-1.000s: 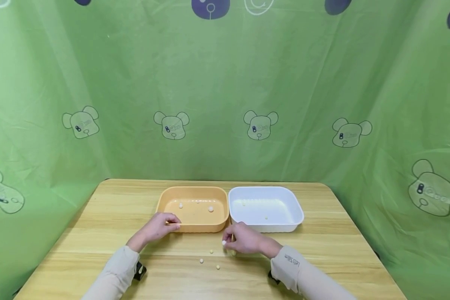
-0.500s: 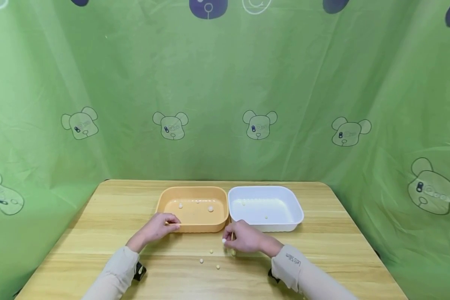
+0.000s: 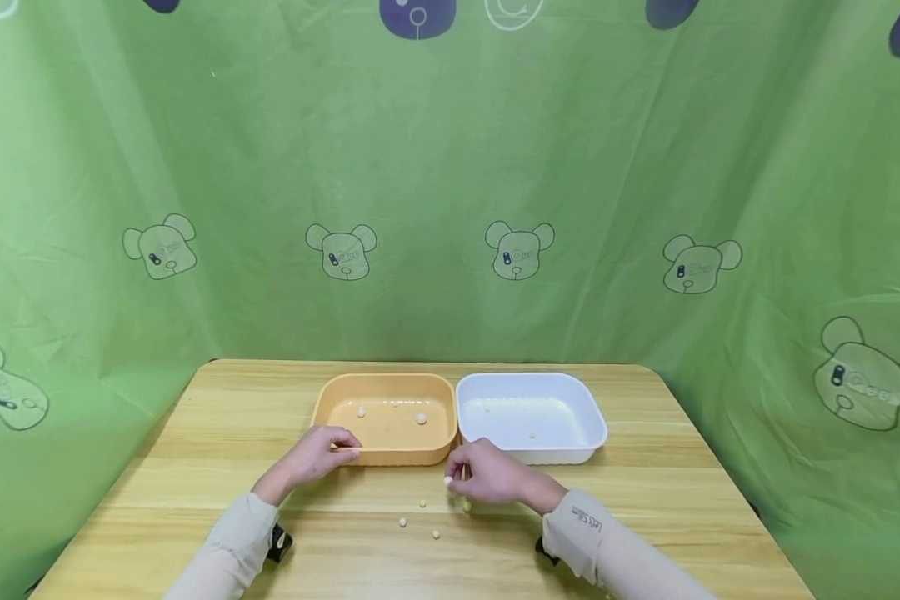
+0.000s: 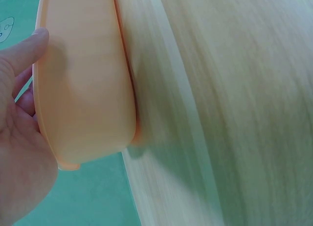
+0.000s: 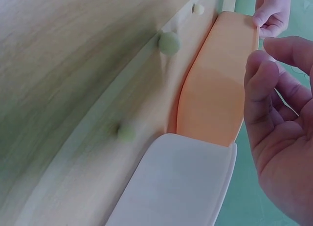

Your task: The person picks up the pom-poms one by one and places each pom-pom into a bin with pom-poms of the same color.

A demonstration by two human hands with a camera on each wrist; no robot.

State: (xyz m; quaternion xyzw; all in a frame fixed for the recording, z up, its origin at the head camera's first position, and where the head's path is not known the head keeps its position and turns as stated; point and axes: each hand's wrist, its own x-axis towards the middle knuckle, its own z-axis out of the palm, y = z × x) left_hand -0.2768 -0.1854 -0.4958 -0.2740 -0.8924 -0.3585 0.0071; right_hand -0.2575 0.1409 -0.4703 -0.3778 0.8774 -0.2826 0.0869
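Note:
My left hand (image 3: 318,452) grips the near rim of an orange plastic basin (image 3: 401,457), thumb outside the wall and fingers inside, as the left wrist view also shows. Several whitish balls, among them a larger white ball (image 3: 422,418), lie in that basin. In front of the seam between the two basins, my right hand (image 3: 491,473) pinches a small white ball (image 3: 448,482) between thumb and fingertips, over the table. In the right wrist view the fingers of this hand (image 5: 288,99) hide the pinched ball. A pale yellow ball (image 3: 467,505) lies just below the right hand.
A white plastic basin (image 3: 547,457) stands against the orange one's right side, with small yellowish balls (image 3: 532,435) in it. On the wooden table (image 3: 645,517) nearer me lie a yellow ball (image 3: 423,503), a whitish ball (image 3: 402,522) and another yellowish ball (image 3: 436,534). Green curtains surround the table.
My right hand, with the white ball pinched, has shifted very slightly toward the basins. My left hand and the balls on the table stay in place.

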